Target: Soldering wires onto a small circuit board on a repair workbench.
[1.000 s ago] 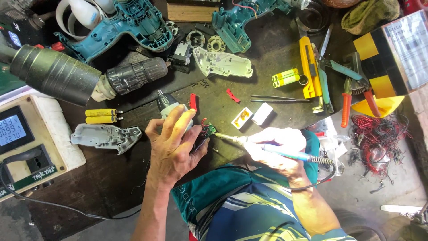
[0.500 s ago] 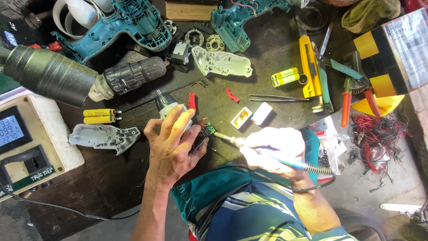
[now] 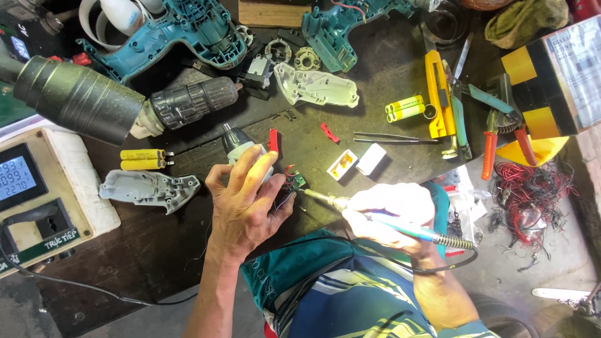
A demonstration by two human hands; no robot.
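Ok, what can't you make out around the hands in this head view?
- Motor: mostly hidden under the left hand.
- Small circuit board: too small to read its joints.
- Soldering iron: grip covered by the right hand.
- Big drill: cut off by the left edge.

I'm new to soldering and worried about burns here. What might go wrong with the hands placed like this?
1. The soldering iron tip sits right beside the left hand fingers gripping the small motor unit, so a slip may burn them.
2. The thin wires on the small circuit board lie at the tip and might scorch.
3. The iron's cord loops by the right hand and may snag, jerking the tip.
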